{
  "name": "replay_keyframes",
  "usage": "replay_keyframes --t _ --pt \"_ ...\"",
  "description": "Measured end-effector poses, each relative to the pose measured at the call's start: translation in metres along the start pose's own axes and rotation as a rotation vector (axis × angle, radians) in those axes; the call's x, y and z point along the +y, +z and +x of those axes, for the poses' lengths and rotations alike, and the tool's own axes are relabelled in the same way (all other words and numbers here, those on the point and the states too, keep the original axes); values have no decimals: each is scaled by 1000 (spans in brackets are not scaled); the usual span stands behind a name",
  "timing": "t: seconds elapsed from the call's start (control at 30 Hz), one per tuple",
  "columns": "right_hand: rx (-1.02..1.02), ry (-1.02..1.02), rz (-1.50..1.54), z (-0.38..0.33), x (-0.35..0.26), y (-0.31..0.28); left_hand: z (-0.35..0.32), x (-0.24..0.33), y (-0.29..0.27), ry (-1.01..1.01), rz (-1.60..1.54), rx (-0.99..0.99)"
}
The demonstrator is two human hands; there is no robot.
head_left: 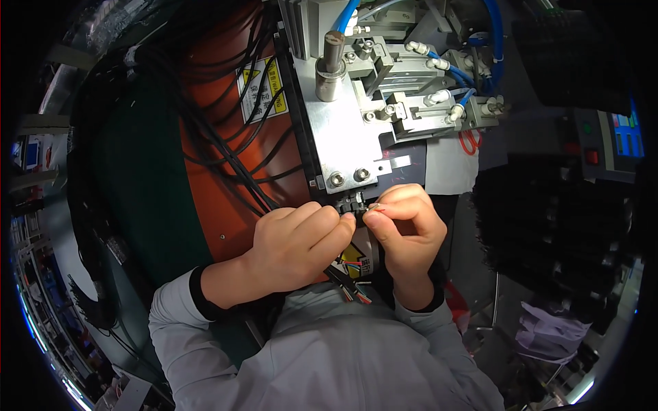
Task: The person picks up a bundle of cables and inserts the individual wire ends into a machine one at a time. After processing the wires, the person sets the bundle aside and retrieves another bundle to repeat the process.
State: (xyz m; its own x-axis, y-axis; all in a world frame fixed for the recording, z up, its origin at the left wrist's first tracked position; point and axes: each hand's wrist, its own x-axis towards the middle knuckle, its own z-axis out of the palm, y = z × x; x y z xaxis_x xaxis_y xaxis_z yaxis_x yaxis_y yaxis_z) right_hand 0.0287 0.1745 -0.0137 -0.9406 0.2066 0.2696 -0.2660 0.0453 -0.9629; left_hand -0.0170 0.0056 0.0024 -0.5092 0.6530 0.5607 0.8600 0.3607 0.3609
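Note:
My left hand point(296, 248) and my right hand point(404, 222) meet fingertip to fingertip at a small black fixture point(351, 201) under a metal machine plate point(341, 133). Both hands pinch the end of a black cable point(340, 277) whose thin coloured wires point(352, 260) show below my fingers. The cable runs down toward my chest. Exactly what sits between my fingertips is hidden.
A metal press with a steel cylinder point(332, 63), blue air hoses point(495, 34) and clamps stands above. A bundle of black cables point(233, 130) lies over an orange surface point(219, 198) with a yellow warning sticker point(259, 88). A control box with buttons point(603, 147) stands at the right.

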Motion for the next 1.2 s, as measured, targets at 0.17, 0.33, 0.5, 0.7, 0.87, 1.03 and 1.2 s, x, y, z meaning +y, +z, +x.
replay_keyframes --t 0.17,0.33,0.5,0.7,0.87,1.03,1.2 --pt "-81 -118 -380 4 -10 -7 2 2 -2 35 115 -21" --pt "-229 537 398 5 -4 -29 0 1 2 4 72 -20" --pt "-111 387 166 2 11 -24 -3 4 6 44 160 -55" --pt "-100 -16 -503 6 17 -7 -4 9 6 -17 312 -217" --pt "-121 -112 -563 6 19 -8 -5 11 7 -72 343 -227" --pt "-56 -164 -544 4 33 -6 -3 10 10 -68 325 -195" --pt "42 284 -78 -9 47 -8 -4 3 11 -24 283 -106"
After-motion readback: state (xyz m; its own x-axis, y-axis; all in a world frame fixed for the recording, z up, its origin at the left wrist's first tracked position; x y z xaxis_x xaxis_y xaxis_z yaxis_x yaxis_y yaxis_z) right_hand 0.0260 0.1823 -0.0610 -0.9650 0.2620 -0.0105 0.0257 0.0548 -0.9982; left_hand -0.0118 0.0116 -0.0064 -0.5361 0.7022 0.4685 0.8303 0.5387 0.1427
